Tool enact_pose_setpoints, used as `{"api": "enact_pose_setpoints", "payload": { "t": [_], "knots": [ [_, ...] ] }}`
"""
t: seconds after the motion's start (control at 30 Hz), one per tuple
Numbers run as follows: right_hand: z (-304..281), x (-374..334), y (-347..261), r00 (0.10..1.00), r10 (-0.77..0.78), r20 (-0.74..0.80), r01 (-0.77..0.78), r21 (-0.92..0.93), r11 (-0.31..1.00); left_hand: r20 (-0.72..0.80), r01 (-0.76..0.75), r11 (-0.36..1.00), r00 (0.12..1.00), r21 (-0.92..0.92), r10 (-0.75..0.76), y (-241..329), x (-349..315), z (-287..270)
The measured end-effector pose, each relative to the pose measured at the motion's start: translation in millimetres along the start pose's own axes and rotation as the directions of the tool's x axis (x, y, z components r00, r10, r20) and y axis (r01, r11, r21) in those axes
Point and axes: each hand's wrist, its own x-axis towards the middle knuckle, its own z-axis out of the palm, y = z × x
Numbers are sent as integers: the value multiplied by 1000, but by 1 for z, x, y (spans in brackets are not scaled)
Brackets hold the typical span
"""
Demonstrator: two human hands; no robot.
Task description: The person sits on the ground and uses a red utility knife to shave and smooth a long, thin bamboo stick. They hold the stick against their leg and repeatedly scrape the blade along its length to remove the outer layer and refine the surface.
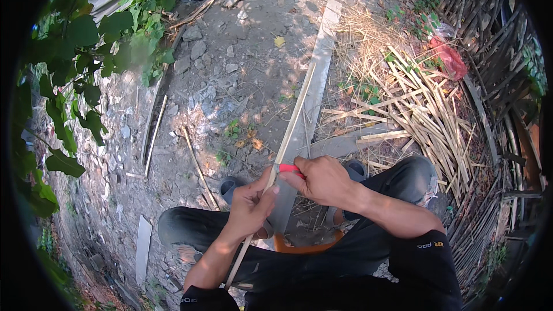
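A long, pale strip (pixel 297 107), wood or bamboo, slants from between my legs out over the ground in front of me. My left hand (pixel 251 204) is closed round it, with the thumb lying along its side. In my right hand (pixel 326 179) is a red-handled knife (pixel 290 169), gripped by its handle. Its blade, mostly hidden, meets the strip just ahead of my left fingers. Under the strip a long grey board (pixel 315 83) lies on the ground, running away from me between my feet.
Several cut strips (pixel 423 109) are heaped at the right, with thin shavings (pixel 368 37) beyond them. A red plastic bag (pixel 449 59) lies by a stick fence (pixel 495 34). Leafy branches (pixel 80 34) hang at the left. Loose stones (pixel 194 49) dot the dirt. Something orange (pixel 311 247) shows below me.
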Motion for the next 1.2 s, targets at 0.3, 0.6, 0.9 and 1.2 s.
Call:
{"api": "enact_pose_setpoints", "payload": {
  "t": [0.3, 0.6, 0.9, 1.2],
  "knots": [
    [-19, 34, 29, 982, 97, -164, -130, -203, 971, -56, -19, 991, 998, 131, 27, -4, 8, 1],
    [-42, 29, 38, 914, 235, -330, -277, -88, 957, 28, -6, 979, 1000, 204, 0, -4, -6, 0],
    [-59, 38, 72, 880, 53, -473, -210, -286, 935, 46, -60, 979, 998, 196, 52, -10, -14, 3],
    [-1, 16, 45, 946, -15, -323, -71, -255, 964, 7, -79, 962, 997, 263, 80, -13, -7, 6]
  ]
}}
